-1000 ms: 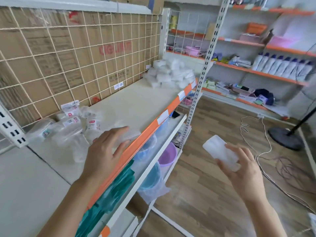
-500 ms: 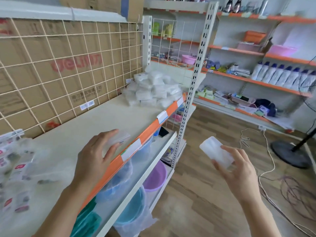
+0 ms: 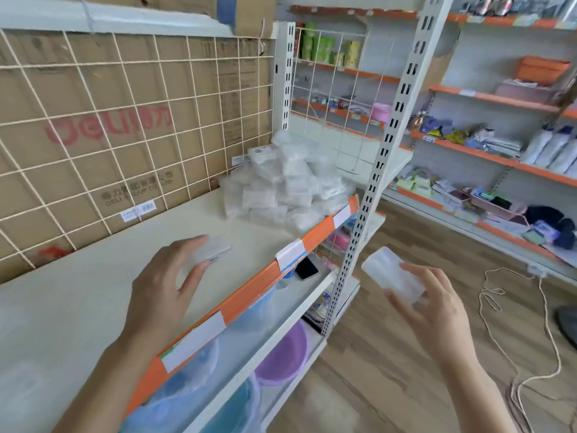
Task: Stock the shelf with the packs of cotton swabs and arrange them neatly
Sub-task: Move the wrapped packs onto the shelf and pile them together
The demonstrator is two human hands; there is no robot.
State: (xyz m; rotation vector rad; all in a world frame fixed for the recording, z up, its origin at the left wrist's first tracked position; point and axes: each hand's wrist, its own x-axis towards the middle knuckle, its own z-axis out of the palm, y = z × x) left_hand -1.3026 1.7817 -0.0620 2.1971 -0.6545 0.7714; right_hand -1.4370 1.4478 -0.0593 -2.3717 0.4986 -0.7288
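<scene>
We are in a small shop, looking down at a pale, wide shelf (image 3: 78, 307) with an orange edge strip (image 3: 249, 285) along its front. It is backed by a wire grid (image 3: 125, 135) with a cardboard box (image 3: 93, 104) behind it. A wooden floor (image 3: 390, 354) lies to the right.

At the far end of the shelf, at about one o'clock from us, a loose pile of cotton swab packs (image 3: 281, 185) sits heaped, not lined up.

The left hand (image 3: 162, 285) hovers over the middle of the shelf. Its fingers are curled round a small clear pack (image 3: 212, 250), whose long axis points toward two o'clock. We cannot tell whether this pack touches the shelf.

The right hand (image 3: 437, 304) is off the shelf, over the floor, at three o'clock from the left hand. Its fingers and thumb pinch a second pack (image 3: 390, 273), which runs from ten to four o'clock.

The pile lies at one o'clock from the left hand and at eleven o'clock from the right hand, well apart from both. The left hand, already past the orange edge strip, looks the nearer to bare shelf. We judge its pack would go down first. The second pack would have to cross that strip toward nine o'clock.
</scene>
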